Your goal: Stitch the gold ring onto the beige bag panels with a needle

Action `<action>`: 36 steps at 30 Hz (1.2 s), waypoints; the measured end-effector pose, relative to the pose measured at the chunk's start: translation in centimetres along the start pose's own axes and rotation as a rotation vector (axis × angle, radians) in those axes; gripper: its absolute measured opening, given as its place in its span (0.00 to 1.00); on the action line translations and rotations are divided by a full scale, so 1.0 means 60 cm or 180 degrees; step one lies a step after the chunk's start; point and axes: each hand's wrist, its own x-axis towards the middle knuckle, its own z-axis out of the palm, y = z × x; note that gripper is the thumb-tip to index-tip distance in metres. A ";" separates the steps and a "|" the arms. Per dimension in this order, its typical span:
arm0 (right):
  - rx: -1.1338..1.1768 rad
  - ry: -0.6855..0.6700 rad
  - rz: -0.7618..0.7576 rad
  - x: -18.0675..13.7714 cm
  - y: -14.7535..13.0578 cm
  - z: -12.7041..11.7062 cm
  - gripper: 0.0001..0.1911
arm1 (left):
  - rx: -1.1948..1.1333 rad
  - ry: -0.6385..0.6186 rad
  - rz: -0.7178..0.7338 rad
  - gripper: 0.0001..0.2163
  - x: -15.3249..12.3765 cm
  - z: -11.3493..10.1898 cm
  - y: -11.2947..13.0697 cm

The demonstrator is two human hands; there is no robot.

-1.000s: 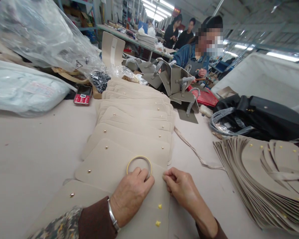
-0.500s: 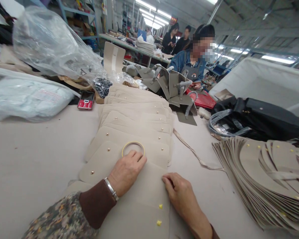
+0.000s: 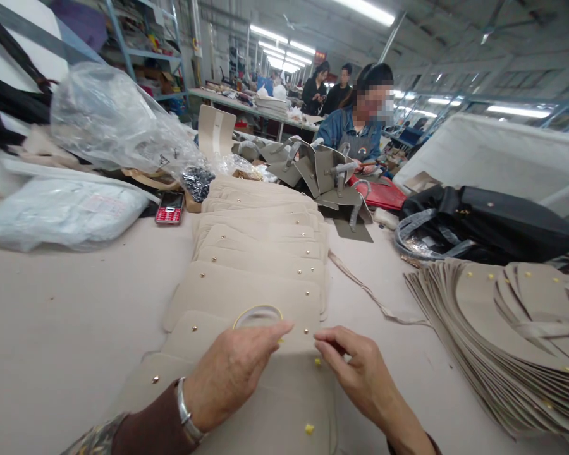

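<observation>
Beige flat panels (image 3: 246,284) with small metal studs lie overlapped in a long row down the middle of the table. My left hand (image 3: 232,370) is over the nearest panels, its fingers reaching right around a thin yellow-edged tape roll (image 3: 258,309); the hand hides the roll's lower part. To its right, my right hand (image 3: 360,366) has thumb and forefinger pinched together by the panels' right edge; anything between the fingertips is too small to make out. A yellow mark (image 3: 317,361) sits just below these fingertips, and another yellow mark (image 3: 309,429) lies nearer me.
A fanned stack of beige panels (image 3: 474,354) lies at the right, below a black bag (image 3: 497,221). At the left are a red phone (image 3: 169,208) and a plastic-wrapped bundle (image 3: 71,208). Grey bag pieces (image 3: 320,170) stand ahead, with a co-worker (image 3: 355,126) behind them.
The view has shifted, so the panel row sits lower. My left hand has turned, covering more of the tape roll, with its fingers pointing right. My right hand stays pinched near the panel edge.
</observation>
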 end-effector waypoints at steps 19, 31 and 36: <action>-0.0530 0.1173 -0.1863 0.003 -0.029 0.075 0.09 | -0.0382 0.0154 -0.0397 0.09 -0.001 0.014 0.047; 0.1819 0.0437 0.1634 0.042 0.037 0.037 0.16 | 0.0332 0.0342 0.0043 0.09 0.025 0.040 0.042; 0.1578 -0.0203 0.1684 0.044 0.073 0.030 0.18 | 0.0872 -0.0389 -0.0279 0.04 0.029 0.057 0.016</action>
